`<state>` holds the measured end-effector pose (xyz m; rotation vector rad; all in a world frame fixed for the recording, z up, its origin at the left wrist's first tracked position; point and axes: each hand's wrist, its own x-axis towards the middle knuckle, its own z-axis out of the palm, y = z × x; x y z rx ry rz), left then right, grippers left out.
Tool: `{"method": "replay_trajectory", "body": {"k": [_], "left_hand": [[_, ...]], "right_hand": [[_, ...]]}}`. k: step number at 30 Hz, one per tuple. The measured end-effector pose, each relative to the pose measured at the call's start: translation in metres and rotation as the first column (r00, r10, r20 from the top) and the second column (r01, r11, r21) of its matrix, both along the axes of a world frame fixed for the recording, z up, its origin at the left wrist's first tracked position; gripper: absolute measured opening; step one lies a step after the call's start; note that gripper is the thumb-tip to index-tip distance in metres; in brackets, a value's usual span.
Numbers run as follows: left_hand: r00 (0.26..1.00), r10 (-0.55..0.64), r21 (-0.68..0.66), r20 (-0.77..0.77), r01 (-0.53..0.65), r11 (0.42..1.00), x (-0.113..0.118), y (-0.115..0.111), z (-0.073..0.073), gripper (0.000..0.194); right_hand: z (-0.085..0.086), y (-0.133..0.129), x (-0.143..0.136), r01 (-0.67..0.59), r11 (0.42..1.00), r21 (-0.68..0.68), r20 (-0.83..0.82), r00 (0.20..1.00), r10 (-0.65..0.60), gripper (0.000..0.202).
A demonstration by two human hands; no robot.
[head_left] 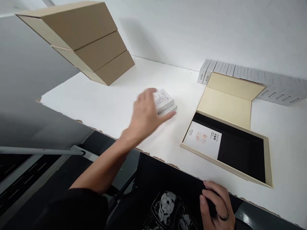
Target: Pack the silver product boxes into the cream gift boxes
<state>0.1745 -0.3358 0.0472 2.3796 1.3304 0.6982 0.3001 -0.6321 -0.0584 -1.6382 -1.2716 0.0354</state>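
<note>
While your left hand (pixel 146 116) is blurred, fingers spread over the two stacked small white boxes (pixel 165 101) on the tabletop (pixel 107 105), a hasty grab could knock the top one off. Your right hand (pixel 216 204), curled on the tabletop's near edge, steadies nothing, and the open gift box (pixel 268 159) sits well apart

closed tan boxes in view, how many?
3, all in one stack at the table's far left corner: top, middle, bottom. The tan box at right is open, so not counted.
</note>
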Motion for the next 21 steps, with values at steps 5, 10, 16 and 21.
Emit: {"method": "replay_trajectory", "body": {"k": [5,10,16,21], "left_hand": [[0.982,0.188,-0.305,-0.016,-0.183,0.935,-0.04,0.052,-0.007,0.091],[0.877,0.051,-0.143,0.478,0.021,0.989,-0.041,0.062,0.017,0.075],[0.868,0.06,-0.142,0.493,0.012,0.99,-0.018,0.053,0.021,0.072],[0.687,0.167,-0.363,0.707,0.151,0.919,-0.016,0.046,0.024,0.064]], "right_hand": [[0.001,0.001,-0.003,0.018,1.0,-0.01,-0.014,1.0,-0.018,0.013],[-0.006,0.002,-0.004,0.048,0.998,0.029,-0.013,0.999,-0.048,0.013],[-0.019,0.004,0.004,0.024,0.989,0.147,0.079,0.996,-0.036,0.011],[-0.02,0.002,0.007,-0.004,0.994,0.112,0.1,0.995,-0.007,0.014]]}}
